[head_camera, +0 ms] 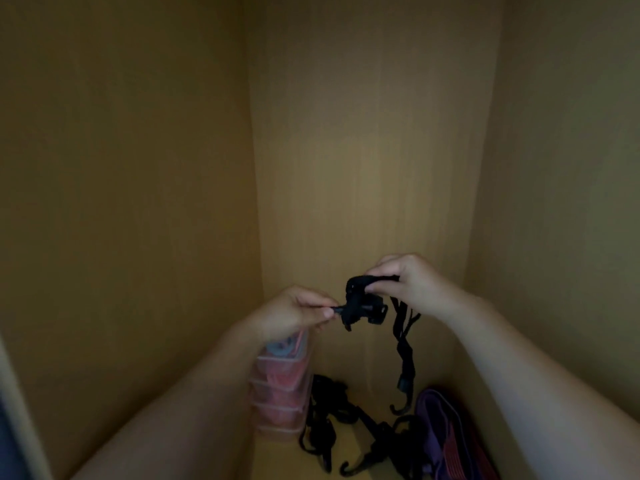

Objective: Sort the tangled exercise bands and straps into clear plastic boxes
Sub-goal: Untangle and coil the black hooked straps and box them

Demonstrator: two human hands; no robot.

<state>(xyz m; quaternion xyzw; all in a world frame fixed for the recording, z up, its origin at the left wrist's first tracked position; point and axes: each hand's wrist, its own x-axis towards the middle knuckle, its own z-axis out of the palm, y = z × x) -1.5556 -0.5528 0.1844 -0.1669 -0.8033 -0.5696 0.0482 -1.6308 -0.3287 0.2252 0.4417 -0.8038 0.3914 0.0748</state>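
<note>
Both hands are raised in front of me inside a wooden cupboard, working one black strap (356, 306). The left hand (294, 317) pinches a short end of it between thumb and fingers, the rest of the hand curled. The right hand (412, 285) has its fingers closed round a bunched section just above and to the right. Between the two hands sits what looks like a plastic buckle (375, 310); the light is too dim to be sure. The free length hangs down from the right hand and ends in a hook (398, 408) just above the cupboard floor (360, 365).

Step in hand, as I judge it: loosen the knot at the buckle.

1. Hold the bunch steady with the right hand. Do not pull outward; tension is likely to tighten the knot.
2. Feed the pinched end back through the loop with the left hand.
3. Watch the hanging hook. It could catch in the tangle of black straps (349, 424) lying below.
4. Once free, fold the strap flat before boxing.

The clear plastic boxes (280, 393) stand stacked at lower left, under the left wrist, with red material inside. A purple band (434, 417) and a red band (457, 455) lie at lower right, not yet sorted.
</note>
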